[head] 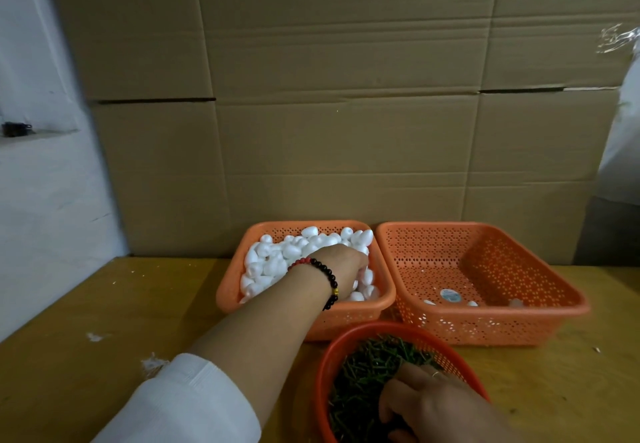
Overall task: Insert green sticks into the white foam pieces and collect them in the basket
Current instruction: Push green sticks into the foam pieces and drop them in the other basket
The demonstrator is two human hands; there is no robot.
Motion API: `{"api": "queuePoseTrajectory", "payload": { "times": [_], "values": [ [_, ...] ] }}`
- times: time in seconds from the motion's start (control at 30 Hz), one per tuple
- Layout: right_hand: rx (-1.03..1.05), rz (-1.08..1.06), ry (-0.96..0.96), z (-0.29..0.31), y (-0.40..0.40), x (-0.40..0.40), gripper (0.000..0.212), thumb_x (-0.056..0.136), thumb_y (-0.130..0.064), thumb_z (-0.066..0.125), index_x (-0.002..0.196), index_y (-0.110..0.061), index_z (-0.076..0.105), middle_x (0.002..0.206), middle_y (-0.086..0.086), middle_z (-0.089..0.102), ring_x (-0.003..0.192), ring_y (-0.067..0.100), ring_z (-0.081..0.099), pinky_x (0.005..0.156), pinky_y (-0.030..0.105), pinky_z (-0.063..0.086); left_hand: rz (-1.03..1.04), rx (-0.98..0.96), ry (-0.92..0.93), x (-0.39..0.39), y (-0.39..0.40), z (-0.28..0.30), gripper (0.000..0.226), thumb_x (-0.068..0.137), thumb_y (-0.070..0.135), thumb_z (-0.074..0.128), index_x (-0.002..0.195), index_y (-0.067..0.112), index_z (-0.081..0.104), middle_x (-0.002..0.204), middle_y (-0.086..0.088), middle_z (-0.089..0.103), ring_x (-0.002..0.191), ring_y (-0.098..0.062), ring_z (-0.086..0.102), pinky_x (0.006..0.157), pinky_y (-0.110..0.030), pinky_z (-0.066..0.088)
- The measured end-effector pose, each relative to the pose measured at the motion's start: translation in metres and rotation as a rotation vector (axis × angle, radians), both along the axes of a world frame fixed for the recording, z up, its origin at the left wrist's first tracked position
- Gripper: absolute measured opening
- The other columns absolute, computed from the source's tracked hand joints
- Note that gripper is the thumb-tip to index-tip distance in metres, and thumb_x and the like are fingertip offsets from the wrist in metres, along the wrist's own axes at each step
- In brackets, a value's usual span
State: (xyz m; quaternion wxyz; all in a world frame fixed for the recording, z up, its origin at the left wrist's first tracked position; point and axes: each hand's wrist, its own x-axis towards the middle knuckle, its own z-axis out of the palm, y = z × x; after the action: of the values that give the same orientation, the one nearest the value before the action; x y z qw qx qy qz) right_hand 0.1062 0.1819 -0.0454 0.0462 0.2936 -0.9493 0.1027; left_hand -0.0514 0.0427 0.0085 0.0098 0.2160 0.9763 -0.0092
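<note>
Here the left hand [341, 266] reaches into the orange perforated plastic basket [228, 298] heaped with white egg-shaped foam pieces [270, 262], its fingers curled down among them; whether they have closed on one piece I cannot tell, since the fingertips are buried. A bracelet of black and red beads [327, 278] circles that wrist. The right hand [429, 404] rests in the round red plastic sieve basket [323, 373] full of short dark green sticks [367, 373], fingers bent into the pile, and its grip is equally hidden.

To do this step well, I would take a single foam piece and a single stick, lift both clear, and push the stick straight into the foam's end so it does not split or come out the side. The finished piece then belongs in the second orange perforated basket [554, 318], just to the right, which holds only a few white bits and a round sticker.

All three baskets sit close together on a yellowish wooden desk [104, 304] dotted with white foam crumbs. Stacked brown cardboard boxes [346, 113] form the backdrop, with a pale wall [34, 182] at left.
</note>
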Motion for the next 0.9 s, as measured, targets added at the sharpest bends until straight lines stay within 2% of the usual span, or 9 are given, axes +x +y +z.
{"api": "queuePoseTrajectory", "payload": {
  "times": [0.17, 0.27, 0.37, 0.43, 0.5, 0.6, 0.63, 0.73, 0.9],
  "values": [
    [0.008, -0.036, 0.014, 0.002, -0.003, 0.003, 0.027, 0.093, -0.042, 0.046, 0.119, -0.034, 0.049, 0.119, -0.013, 0.046, 0.117, 0.006, 0.041, 0.098, 0.022, 0.029, 0.059, -0.041, 0.081, -0.002, -0.014, -0.005, 0.034, 0.088, 0.034, 0.054, 0.121, 0.037, 0.054, 0.132, 0.005, 0.042, 0.127, -0.025, 0.037, 0.107, -0.057, 0.026],
    [0.030, -0.056, 0.066, 0.003, -0.006, 0.005, 0.033, 0.092, -0.046, 0.044, 0.124, -0.039, 0.046, 0.120, -0.014, 0.045, 0.118, 0.004, 0.041, 0.099, 0.023, 0.029, 0.096, 0.051, 0.047, -0.003, -0.021, -0.008, 0.037, 0.082, 0.038, 0.055, 0.119, 0.041, 0.058, 0.136, 0.010, 0.044, 0.129, -0.023, 0.036, 0.108, -0.055, 0.025],
    [0.057, -0.031, 0.159, 0.006, -0.009, 0.008, 0.022, 0.069, -0.055, 0.059, 0.090, -0.051, 0.065, 0.083, -0.021, 0.058, 0.080, -0.004, 0.059, 0.073, 0.021, 0.048, 0.111, 0.372, 0.044, -0.003, -0.033, -0.016, 0.026, 0.084, 0.033, 0.056, 0.106, 0.044, 0.064, 0.122, 0.017, 0.056, 0.119, -0.012, 0.046, 0.110, -0.042, 0.023],
    [0.005, -0.061, 0.168, 0.010, -0.010, 0.011, 0.017, 0.051, -0.060, 0.060, 0.066, -0.054, 0.064, 0.060, -0.024, 0.052, 0.057, -0.010, 0.055, 0.049, 0.015, 0.046, 0.094, 0.730, -0.074, 0.002, -0.038, -0.018, 0.021, 0.086, 0.022, 0.058, 0.099, 0.037, 0.066, 0.111, 0.013, 0.064, 0.104, -0.008, 0.059, 0.105, -0.038, 0.040],
    [0.043, -0.072, 0.170, 0.009, -0.011, 0.011, 0.016, 0.051, -0.062, 0.060, 0.065, -0.054, 0.063, 0.058, -0.025, 0.052, 0.057, -0.012, 0.054, 0.050, 0.015, 0.046, 0.074, 1.095, -0.153, 0.015, -0.042, -0.015, 0.022, 0.085, 0.009, 0.061, 0.095, 0.027, 0.067, 0.105, 0.003, 0.067, 0.087, -0.013, 0.069, 0.084, -0.036, 0.057],
    [0.085, -0.053, 0.126, 0.011, -0.008, 0.010, 0.019, 0.062, -0.060, 0.064, 0.079, -0.053, 0.066, 0.073, -0.024, 0.058, 0.074, -0.010, 0.056, 0.074, 0.016, 0.049, 0.070, 1.522, -0.248, 0.040, -0.045, -0.013, 0.022, 0.083, -0.004, 0.064, 0.097, 0.012, 0.067, 0.099, -0.004, 0.070, 0.079, -0.018, 0.072, 0.067, -0.027, 0.057],
    [0.074, -0.057, 0.159, 0.012, -0.007, 0.011, 0.018, 0.058, -0.060, 0.066, 0.075, -0.054, 0.067, 0.069, -0.025, 0.057, 0.070, -0.011, 0.057, 0.071, 0.012, 0.048, 0.066, 1.615, -0.303, 0.049, -0.046, -0.015, 0.025, 0.081, -0.009, 0.066, 0.097, 0.009, 0.067, 0.095, -0.003, 0.071, 0.077, -0.020, 0.071, 0.065, -0.026, 0.056],
    [0.006, -0.084, 0.175, 0.017, -0.008, 0.014, 0.015, 0.045, -0.061, 0.064, 0.059, -0.055, 0.064, 0.057, -0.029, 0.054, 0.056, -0.013, 0.054, 0.056, 0.007, 0.043, 0.059, 1.780, -0.453, 0.073, -0.046, -0.024, 0.031, 0.076, -0.017, 0.066, 0.099, 0.004, 0.064, 0.088, -0.006, 0.071, 0.072, -0.022, 0.069, 0.064, -0.030, 0.058],
    [0.000, -0.101, 0.242, 0.018, -0.002, 0.012, 0.015, 0.045, -0.061, 0.066, 0.059, -0.055, 0.063, 0.057, -0.031, 0.053, 0.057, -0.016, 0.053, 0.057, 0.005, 0.044, 0.028, 1.936, -0.547, 0.095, -0.043, -0.030, 0.033, 0.073, -0.016, 0.065, 0.101, 0.001, 0.061, 0.082, -0.005, 0.072, 0.072, -0.021, 0.069, 0.061, -0.029, 0.057]
  ]
}}
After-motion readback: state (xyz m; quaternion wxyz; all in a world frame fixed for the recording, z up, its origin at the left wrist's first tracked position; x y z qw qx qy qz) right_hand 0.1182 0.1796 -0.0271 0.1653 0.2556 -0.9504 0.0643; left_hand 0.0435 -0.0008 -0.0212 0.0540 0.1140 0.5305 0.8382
